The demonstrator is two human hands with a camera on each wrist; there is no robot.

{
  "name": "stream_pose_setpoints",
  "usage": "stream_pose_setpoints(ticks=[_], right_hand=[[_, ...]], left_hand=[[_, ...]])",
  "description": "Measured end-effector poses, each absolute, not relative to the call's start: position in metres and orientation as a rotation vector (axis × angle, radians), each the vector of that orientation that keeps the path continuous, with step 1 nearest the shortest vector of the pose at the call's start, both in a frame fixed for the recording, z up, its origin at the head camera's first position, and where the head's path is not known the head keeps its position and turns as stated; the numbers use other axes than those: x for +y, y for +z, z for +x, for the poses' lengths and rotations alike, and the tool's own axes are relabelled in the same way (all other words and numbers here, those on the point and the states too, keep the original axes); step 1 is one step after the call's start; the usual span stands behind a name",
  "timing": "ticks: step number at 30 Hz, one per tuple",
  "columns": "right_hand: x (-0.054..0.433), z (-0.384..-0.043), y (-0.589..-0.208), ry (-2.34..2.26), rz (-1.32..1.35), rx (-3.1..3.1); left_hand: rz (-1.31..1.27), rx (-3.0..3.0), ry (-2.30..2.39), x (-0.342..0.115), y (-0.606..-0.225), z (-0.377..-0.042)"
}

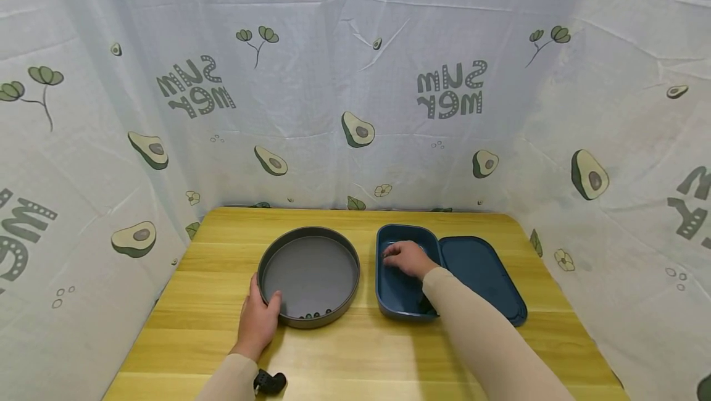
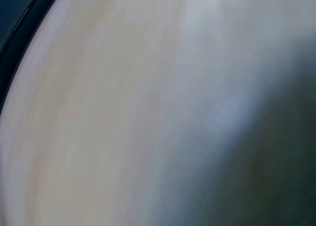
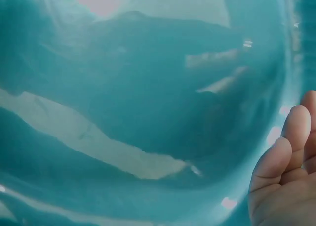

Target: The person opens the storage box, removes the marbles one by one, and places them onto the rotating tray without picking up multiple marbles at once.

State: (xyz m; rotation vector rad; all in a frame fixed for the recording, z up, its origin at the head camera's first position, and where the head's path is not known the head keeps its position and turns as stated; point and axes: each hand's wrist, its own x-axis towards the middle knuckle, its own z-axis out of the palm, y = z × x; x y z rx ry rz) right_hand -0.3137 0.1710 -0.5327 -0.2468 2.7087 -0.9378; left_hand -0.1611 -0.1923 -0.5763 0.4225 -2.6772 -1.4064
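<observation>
A round grey pan (image 1: 311,265) lies on the table, with several small dark balls (image 1: 316,314) along its near inner edge. At the pan's near left side my left hand (image 1: 260,321) holds the wall, thumb over the rim and fingers outside. My right hand (image 1: 410,258) is over the inside of a deep blue rectangular box (image 1: 397,299), its fingers bent toward the left wall. I cannot tell whether they pinch a small ball. In the right wrist view, the bent fingers (image 3: 276,161) show at the right edge, beside the box's shiny inside (image 3: 148,97).
A flat blue lid (image 1: 483,271) lies right of the box, against its side. A black strap-like object (image 1: 270,382) is by the left wrist. The wooden table (image 1: 344,364) ends at a printed curtain (image 1: 311,99) behind and at both sides. The left wrist view is mostly blurred.
</observation>
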Motion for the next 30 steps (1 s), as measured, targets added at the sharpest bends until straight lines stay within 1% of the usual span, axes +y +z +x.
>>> stream_pose_setpoints(ticks=[8,14,30], right_hand=[[0.169,-0.308,-0.511,-1.058,-0.273,2.707],[0.161,-0.303,-0.499,-1.085,-0.360,2.728],[0.115,-0.282,-0.485,-1.178,-0.554,2.636]], left_hand=[[0.411,-2.669,-1.379,-0.192,-0.577,-0.161],[0.407,-2.667,-1.380,-0.193,-0.578,-0.161],[0.403,-2.679,-1.381,-0.196,-0.580,-0.160]])
